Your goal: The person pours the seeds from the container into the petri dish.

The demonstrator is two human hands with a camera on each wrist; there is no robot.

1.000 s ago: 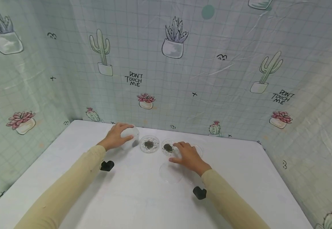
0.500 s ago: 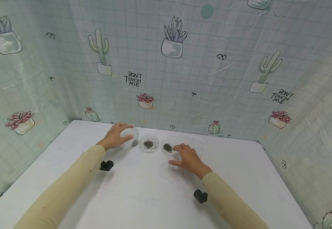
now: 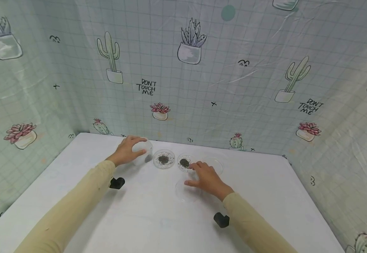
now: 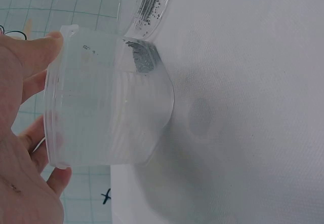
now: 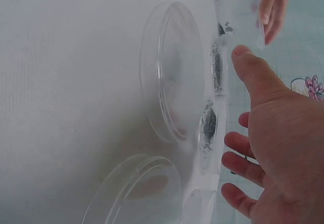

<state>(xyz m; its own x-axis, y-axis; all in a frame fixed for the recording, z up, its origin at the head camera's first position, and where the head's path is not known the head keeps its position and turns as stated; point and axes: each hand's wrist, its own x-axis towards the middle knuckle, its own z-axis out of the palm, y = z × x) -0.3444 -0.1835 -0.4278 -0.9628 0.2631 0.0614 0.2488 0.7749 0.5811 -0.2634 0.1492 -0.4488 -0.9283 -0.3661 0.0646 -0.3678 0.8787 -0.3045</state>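
At the table's back left my left hand (image 3: 127,151) grips a translucent plastic tub (image 4: 101,107) near its rim, thumb on one side and fingers on the other. Dark granules (image 4: 143,57) lie in one bottom corner of the tub. To its right, a petri dish (image 3: 164,159) bears a heap of dark granules, and a second petri dish (image 3: 184,163) holds a similar heap. My right hand (image 3: 205,179) hovers by the second dish, holding nothing, its fingers loosely bent and thumb apart. Whether a fingertip touches that dish is hard to tell.
A clear round dish (image 3: 221,168) lies right of my right hand, partly behind it. Nearer the front is another clear round dish or lid (image 5: 159,77). A patterned cloth (image 3: 213,123) rises at the table's (image 3: 158,225) back edge. Each wrist carries a black mount (image 3: 117,183).
My right hand has shifted slightly toward the front of the table, its thumb now over the front clear dish. My left hand and the tub have stayed in place.
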